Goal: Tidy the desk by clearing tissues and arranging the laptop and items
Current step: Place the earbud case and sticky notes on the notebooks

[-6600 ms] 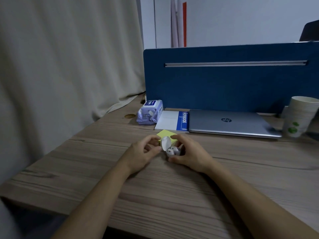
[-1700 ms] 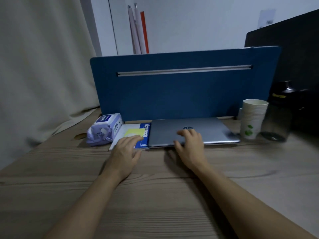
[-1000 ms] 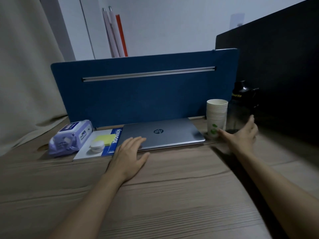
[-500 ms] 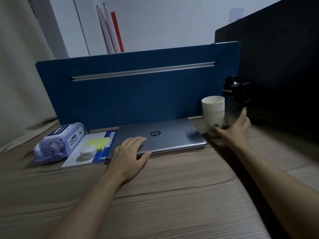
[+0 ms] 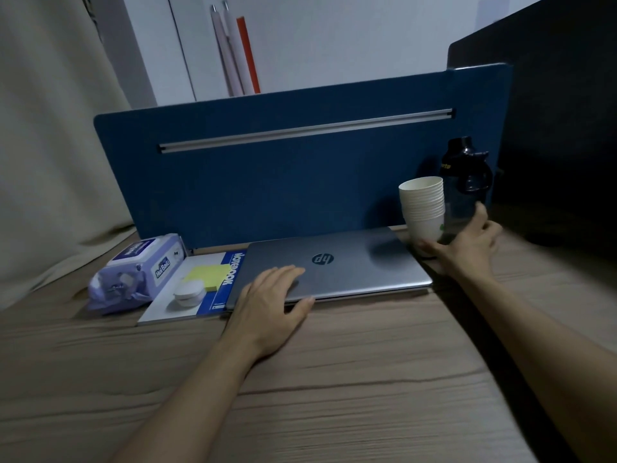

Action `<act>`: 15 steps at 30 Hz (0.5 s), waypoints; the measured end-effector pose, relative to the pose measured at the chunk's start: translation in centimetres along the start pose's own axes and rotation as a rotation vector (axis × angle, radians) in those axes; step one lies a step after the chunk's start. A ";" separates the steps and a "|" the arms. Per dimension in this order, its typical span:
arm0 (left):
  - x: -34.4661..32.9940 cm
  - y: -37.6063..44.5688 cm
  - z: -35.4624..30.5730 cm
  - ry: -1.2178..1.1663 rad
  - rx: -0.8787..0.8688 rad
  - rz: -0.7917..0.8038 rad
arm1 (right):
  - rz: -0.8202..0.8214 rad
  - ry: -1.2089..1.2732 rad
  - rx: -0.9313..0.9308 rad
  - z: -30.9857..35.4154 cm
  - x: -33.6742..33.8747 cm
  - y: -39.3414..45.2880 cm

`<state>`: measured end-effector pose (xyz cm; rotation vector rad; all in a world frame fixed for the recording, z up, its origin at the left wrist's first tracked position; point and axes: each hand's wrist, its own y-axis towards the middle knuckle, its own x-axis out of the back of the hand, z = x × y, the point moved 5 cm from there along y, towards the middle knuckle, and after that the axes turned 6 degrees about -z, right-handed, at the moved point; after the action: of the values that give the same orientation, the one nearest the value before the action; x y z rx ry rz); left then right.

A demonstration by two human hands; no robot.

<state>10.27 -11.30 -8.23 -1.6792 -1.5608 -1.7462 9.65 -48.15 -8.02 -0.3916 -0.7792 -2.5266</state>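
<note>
Head camera is looking down at a wood-grain desk (image 5: 334, 379). The left hand (image 5: 270, 302) is resting flat, fingers spread, on the near left corner of a closed silver laptop (image 5: 350, 265) bearing an "hp" logo. The right hand (image 5: 467, 242), open, is curving around the base of a stack of white paper cups (image 5: 423, 208) just right of the laptop. A blue-spined pad (image 5: 213, 295) is reading "Notebook". A blue fabric divider (image 5: 283, 182) is standing behind.

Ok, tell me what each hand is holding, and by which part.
Neither grips anything. Left hand lies flat on the closed grey laptop; open right hand reaches the stacked white paper cups.
</note>
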 end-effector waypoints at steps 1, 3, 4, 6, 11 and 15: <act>0.0 0.0 0.0 0.001 -0.001 0.003 | 0.000 0.009 0.000 0.0 -0.1 0.0; 0.0 0.1 0.1 0.008 -0.003 0.006 | 0.013 0.040 0.012 0.2 -0.4 0.0; 0.0 0.1 0.1 0.008 -0.003 0.005 | 0.027 0.060 0.018 0.2 -0.4 0.0; 0.0 0.0 0.1 0.003 -0.001 0.001 | 0.073 0.079 0.020 0.3 -0.7 -0.1; 0.1 -0.1 0.0 0.011 0.004 0.011 | 0.193 -0.057 0.038 0.6 -1.3 -0.2; 0.0 -0.1 -0.1 0.023 0.002 0.020 | 0.229 -0.103 0.078 1.4 -1.8 -0.1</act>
<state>10.15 -11.32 -8.29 -1.6620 -1.5297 -1.7477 11.30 -46.60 -7.69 -0.5550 -0.8188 -2.2710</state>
